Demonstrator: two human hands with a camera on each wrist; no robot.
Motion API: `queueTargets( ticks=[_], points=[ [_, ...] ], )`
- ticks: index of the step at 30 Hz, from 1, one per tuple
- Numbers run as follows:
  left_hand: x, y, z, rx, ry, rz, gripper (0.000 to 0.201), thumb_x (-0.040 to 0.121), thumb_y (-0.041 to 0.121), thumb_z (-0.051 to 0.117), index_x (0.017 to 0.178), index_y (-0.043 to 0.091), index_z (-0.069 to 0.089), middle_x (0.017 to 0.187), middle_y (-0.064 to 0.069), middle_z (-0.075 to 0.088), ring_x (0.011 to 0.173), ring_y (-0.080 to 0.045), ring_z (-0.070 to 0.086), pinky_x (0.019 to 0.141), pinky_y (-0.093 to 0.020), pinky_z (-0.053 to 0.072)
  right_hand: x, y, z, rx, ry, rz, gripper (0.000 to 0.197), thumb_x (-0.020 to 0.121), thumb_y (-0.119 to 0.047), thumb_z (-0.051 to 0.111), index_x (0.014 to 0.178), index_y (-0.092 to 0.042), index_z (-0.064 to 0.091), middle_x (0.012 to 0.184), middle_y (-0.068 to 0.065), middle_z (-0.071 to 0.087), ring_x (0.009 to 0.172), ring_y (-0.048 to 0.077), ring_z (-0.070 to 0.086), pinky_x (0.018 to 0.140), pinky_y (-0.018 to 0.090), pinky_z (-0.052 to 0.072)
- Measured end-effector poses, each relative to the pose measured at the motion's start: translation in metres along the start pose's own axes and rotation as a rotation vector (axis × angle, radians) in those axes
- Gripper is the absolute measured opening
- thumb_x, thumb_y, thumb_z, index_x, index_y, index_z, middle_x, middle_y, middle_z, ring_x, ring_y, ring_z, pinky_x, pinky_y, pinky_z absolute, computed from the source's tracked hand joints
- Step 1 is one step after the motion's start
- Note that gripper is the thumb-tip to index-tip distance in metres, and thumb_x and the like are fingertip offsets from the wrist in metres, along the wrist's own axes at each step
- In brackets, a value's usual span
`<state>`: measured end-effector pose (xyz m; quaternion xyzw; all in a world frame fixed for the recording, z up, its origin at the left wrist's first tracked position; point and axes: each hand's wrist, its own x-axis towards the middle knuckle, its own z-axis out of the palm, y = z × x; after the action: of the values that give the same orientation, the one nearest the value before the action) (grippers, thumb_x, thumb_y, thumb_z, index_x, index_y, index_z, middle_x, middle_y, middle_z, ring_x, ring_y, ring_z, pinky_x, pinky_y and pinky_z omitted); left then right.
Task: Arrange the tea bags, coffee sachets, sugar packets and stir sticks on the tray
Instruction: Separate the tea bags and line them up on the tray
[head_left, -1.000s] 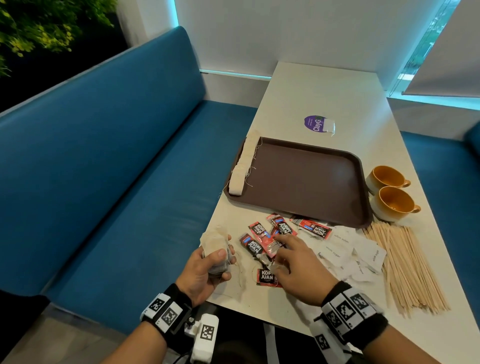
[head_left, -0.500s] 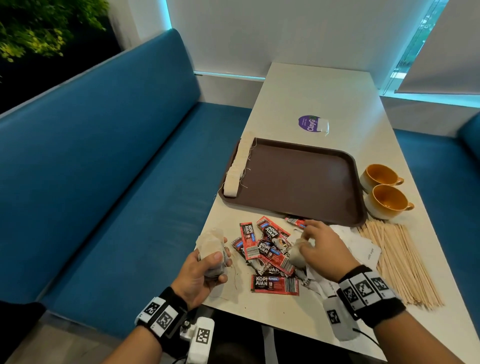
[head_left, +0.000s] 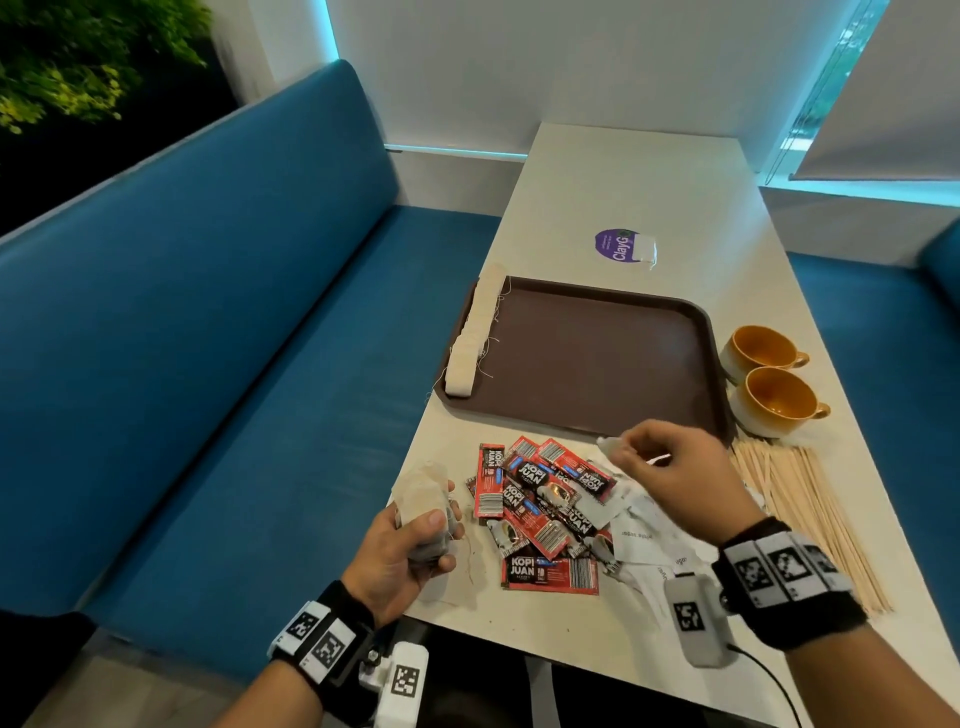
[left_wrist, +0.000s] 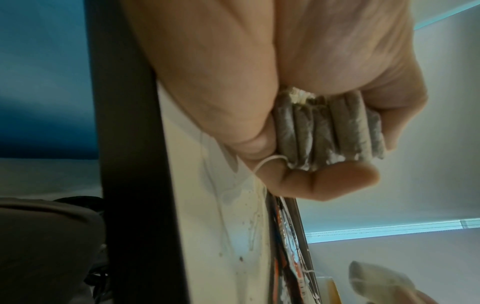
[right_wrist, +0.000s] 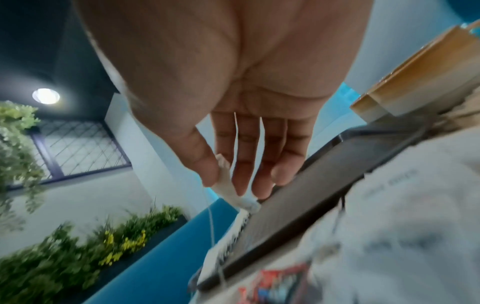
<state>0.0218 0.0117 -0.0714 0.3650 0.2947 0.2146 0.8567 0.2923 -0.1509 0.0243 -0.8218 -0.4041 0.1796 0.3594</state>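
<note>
My left hand (head_left: 410, 540) grips a squashed stack of grey-brown paper tea bags (left_wrist: 327, 131) at the table's near edge, flat faces pressed together, while my right hand (head_left: 670, 467) pinches one small whitish tea bag (right_wrist: 228, 185) hanging lengthwise just before the brown plastic tray (head_left: 597, 358).

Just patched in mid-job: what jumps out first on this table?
The red coffee sachets lie heaped at the near table edge between both hands. The left hand grips a stack of tea bags; the right hand pinches a single tea bag just before the brown tray.
</note>
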Motion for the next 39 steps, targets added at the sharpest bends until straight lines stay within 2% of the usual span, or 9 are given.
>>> queueTargets(
  ticks=[4, 9, 15, 18, 22, 25, 30, 35, 39],
  points=[
    [0.009, 0.002, 0.005, 0.087, 0.017, 0.005, 0.069, 0.064, 0.024, 0.088, 0.121, -0.001, 0.057, 0.083, -0.014, 0.059, 0.072, -0.021, 0.058, 0.056, -0.030, 0.050, 0.020, -0.006, -0.030, 0.014, -0.005, 0.011, 0.004, 0.091, -0.030, 0.074, 0.092, -0.034, 0.075, 0.076, -0.013, 0.074, 0.073, 0.002, 0.069, 0.072, 0.028, 0.059],
    [0.040, 0.020, 0.014, 0.279, 0.111, 0.034, 0.062, 0.068, 0.029, 0.089, 0.114, 0.001, 0.060, 0.084, -0.010, 0.067, 0.073, -0.022, 0.059, 0.059, -0.033, 0.051, 0.064, -0.025, -0.038, 0.050, -0.070, -0.011, 0.008, 0.095, -0.027, 0.071, 0.097, -0.034, 0.075, 0.082, -0.007, 0.076, 0.075, 0.009, 0.072, 0.069, 0.024, 0.061],
    [0.080, 0.039, 0.011, 0.479, 0.189, 0.057, 0.046, 0.078, 0.020, 0.088, 0.110, 0.002, 0.061, 0.075, -0.013, 0.068, 0.061, -0.025, 0.058, 0.050, -0.031, 0.048, 0.145, -0.029, -0.020, 0.088, -0.116, -0.012, 0.013, 0.098, -0.027, 0.067, 0.093, -0.026, 0.079, 0.073, 0.005, 0.077, 0.073, 0.022, 0.074, 0.078, 0.035, 0.059],
    [0.091, 0.043, 0.010, 0.530, 0.157, 0.047, 0.035, 0.086, 0.019, 0.082, 0.109, 0.003, 0.061, 0.077, -0.015, 0.069, 0.061, -0.023, 0.061, 0.054, -0.033, 0.051, 0.189, -0.020, -0.005, 0.082, -0.117, 0.000, 0.011, 0.095, -0.028, 0.071, 0.091, -0.024, 0.081, 0.073, 0.003, 0.077, 0.066, 0.014, 0.070, 0.083, 0.041, 0.060],
    [0.091, 0.045, 0.008, 0.533, 0.139, 0.037, 0.052, 0.077, 0.035, 0.088, 0.109, 0.004, 0.062, 0.079, -0.015, 0.071, 0.063, -0.023, 0.063, 0.057, -0.033, 0.052, 0.237, -0.011, 0.020, 0.044, -0.108, 0.028, 0.011, 0.092, -0.031, 0.071, 0.089, -0.023, 0.079, 0.084, -0.007, 0.076, 0.079, 0.011, 0.070, 0.089, 0.041, 0.059],
    [0.094, 0.047, 0.006, 0.497, 0.133, 0.001, 0.065, 0.067, 0.042, 0.089, 0.112, 0.004, 0.063, 0.081, -0.017, 0.070, 0.068, -0.028, 0.064, 0.062, -0.038, 0.053, 0.261, -0.015, 0.038, 0.013, -0.219, 0.029, 0.012, 0.096, -0.025, 0.068, 0.092, -0.016, 0.075, 0.091, 0.004, 0.075, 0.085, 0.024, 0.073, 0.086, 0.046, 0.061],
    [0.097, 0.049, 0.005, 0.413, 0.128, -0.049, 0.071, 0.067, 0.037, 0.089, 0.115, -0.004, 0.057, 0.083, -0.020, 0.065, 0.071, -0.030, 0.065, 0.062, -0.037, 0.055, 0.287, -0.029, 0.059, 0.082, -0.568, 0.104, 0.011, 0.099, -0.014, 0.064, 0.102, -0.006, 0.071, 0.091, 0.019, 0.077, 0.078, 0.029, 0.076, 0.065, 0.033, 0.059],
    [0.100, 0.052, 0.005, 0.432, 0.129, -0.079, 0.069, 0.067, 0.042, 0.090, 0.111, -0.002, 0.059, 0.081, -0.026, 0.068, 0.068, -0.034, 0.064, 0.058, -0.036, 0.053, 0.332, -0.022, 0.076, -0.070, -0.341, 0.090, 0.009, 0.092, -0.019, 0.072, 0.092, -0.014, 0.080, 0.075, 0.007, 0.072, 0.063, 0.018, 0.063, 0.055, 0.026, 0.052],
    [0.101, 0.052, 0.004, 0.408, 0.136, -0.114, 0.066, 0.066, 0.039, 0.091, 0.109, 0.000, 0.059, 0.077, -0.024, 0.067, 0.068, -0.036, 0.063, 0.063, -0.039, 0.051, 0.367, -0.019, 0.074, -0.129, -0.143, 0.045, 0.011, 0.088, -0.024, 0.077, 0.094, -0.016, 0.082, 0.089, 0.002, 0.076, 0.081, 0.016, 0.066, 0.072, 0.026, 0.048]
  ],
)
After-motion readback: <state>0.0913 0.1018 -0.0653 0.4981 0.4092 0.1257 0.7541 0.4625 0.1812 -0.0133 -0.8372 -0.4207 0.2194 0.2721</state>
